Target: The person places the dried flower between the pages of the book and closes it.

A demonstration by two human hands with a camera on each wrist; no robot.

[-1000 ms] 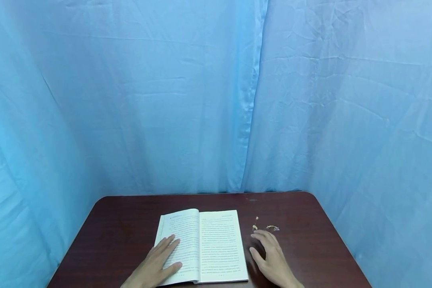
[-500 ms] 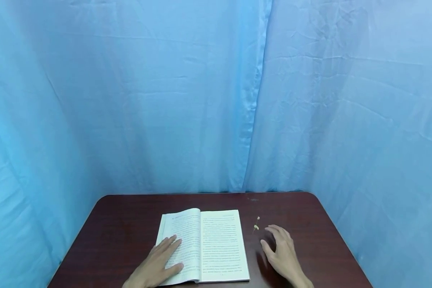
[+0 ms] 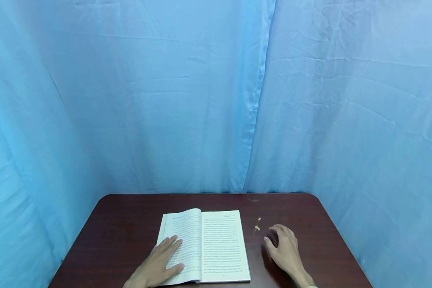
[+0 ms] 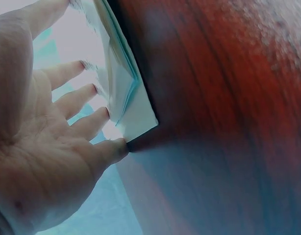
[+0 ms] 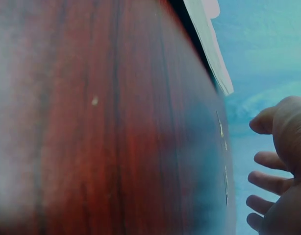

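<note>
Blue curtains [image 3: 187, 100] hang around a dark reddish table [image 3: 129, 224]. On it lies an open book [image 3: 223, 244], its left page partly covered by the left hand [image 3: 156, 264], fingers spread. Farther right, the right hand [image 3: 285, 252] holds nothing, thumb and fingers apart. Between book and hand lies a flowered sprig [image 3: 257, 228]; the right wrist view shows a second sprig [image 5: 226, 186] near it.

A passable gap parts book [image 3: 224, 247] and right hand [image 3: 286, 249] (a sprig [image 3: 257, 228] lies inside).
</note>
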